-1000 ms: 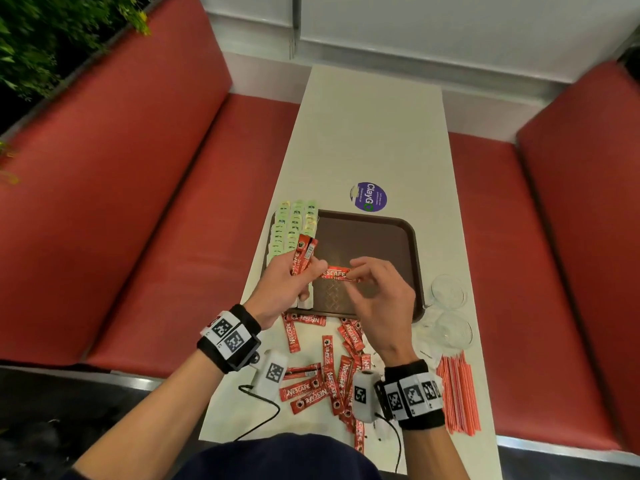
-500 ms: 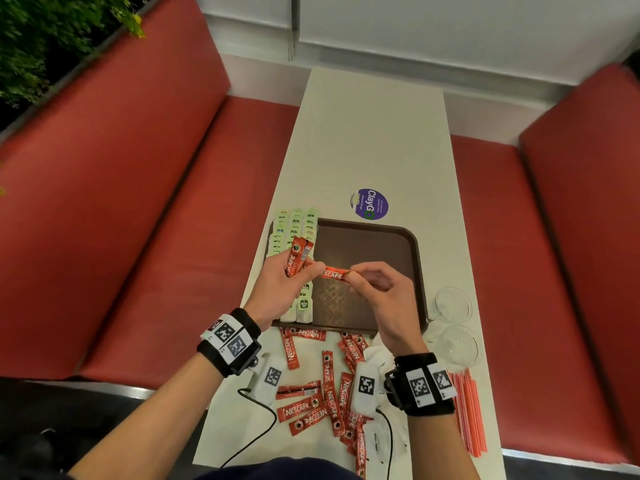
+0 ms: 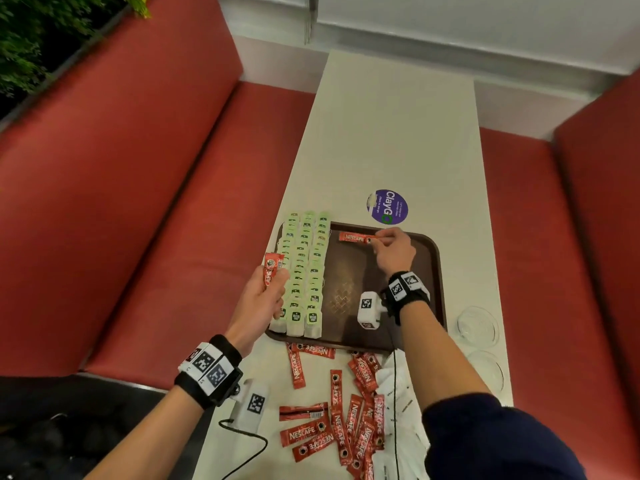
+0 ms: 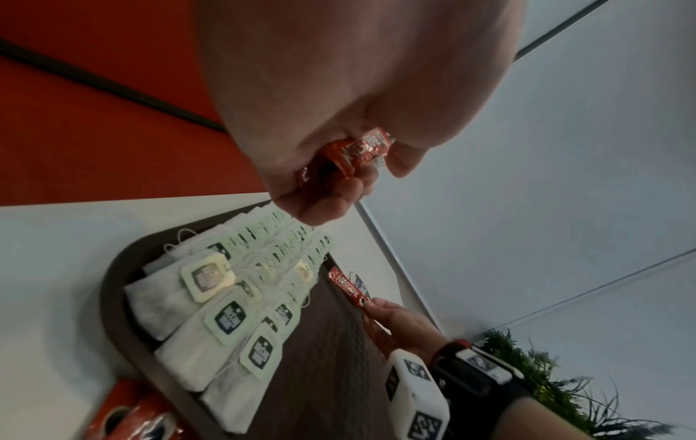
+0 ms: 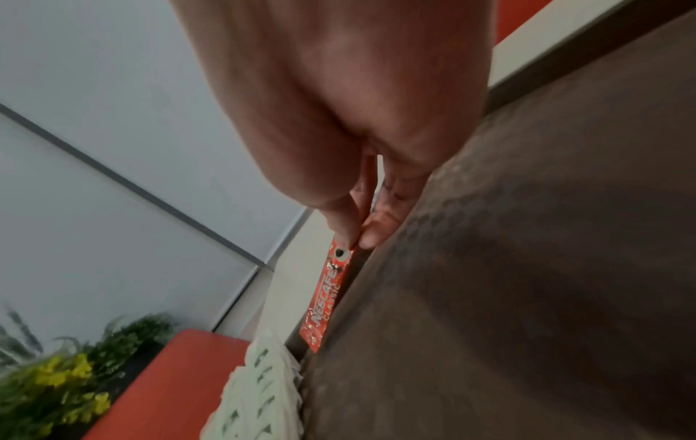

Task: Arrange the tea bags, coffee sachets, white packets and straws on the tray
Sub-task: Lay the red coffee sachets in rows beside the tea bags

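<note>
A brown tray lies on the white table, with three rows of green-tagged tea bags along its left side. My right hand pinches one red coffee sachet by its end at the tray's far edge, beside the tea bags; the right wrist view shows the sachet held low against the tray. My left hand hovers over the tray's left rim and grips a small bunch of red coffee sachets, seen as sachets in the left wrist view.
Several loose coffee sachets and white packets lie on the table in front of the tray. Clear plastic lids sit to the tray's right. A purple sticker is beyond the tray. Red benches flank the table.
My right hand took one sachet from the left hand's bunch and carried it to the tray's far edge. The left hand moved left, over the tea bags' outer row.
</note>
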Demonstrator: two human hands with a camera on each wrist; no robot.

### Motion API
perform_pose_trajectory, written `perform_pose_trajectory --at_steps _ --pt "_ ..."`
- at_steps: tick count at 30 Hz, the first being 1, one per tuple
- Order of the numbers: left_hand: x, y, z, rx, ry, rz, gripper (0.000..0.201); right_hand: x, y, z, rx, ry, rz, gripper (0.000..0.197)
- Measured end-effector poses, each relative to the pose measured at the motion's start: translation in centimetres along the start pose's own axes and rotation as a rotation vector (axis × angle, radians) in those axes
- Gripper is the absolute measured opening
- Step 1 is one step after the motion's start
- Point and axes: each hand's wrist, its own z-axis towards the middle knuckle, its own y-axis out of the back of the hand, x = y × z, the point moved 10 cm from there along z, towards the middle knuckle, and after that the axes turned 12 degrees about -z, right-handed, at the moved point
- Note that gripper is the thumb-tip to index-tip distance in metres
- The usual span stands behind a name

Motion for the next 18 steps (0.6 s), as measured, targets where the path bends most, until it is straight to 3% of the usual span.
perform_pose_trajectory --at_steps 7,10,14,18 --pt "0.2 -0.2 -0.3 0.019 0.017 0.031 0.027 2.1 -2.8 2.5 0.023 0.074 -0.14 0.017" --pt "0.7 -0.2 -0.1 0.021 0.016 0.043 0.025 3.3 -3.0 1.5 -0.015 0.207 -0.262 0.017" --pt "1.1 -0.5 -0.1 0.029 0.032 0.039 0.02 5.3 -6.1 -1.6 0.111 0.454 -0.479 0.024" --pt "0.3 -1.0 -0.3 0.031 0.026 0.004 0.023 4.8 -7.6 -3.1 0.187 0.456 -0.571 0.034"
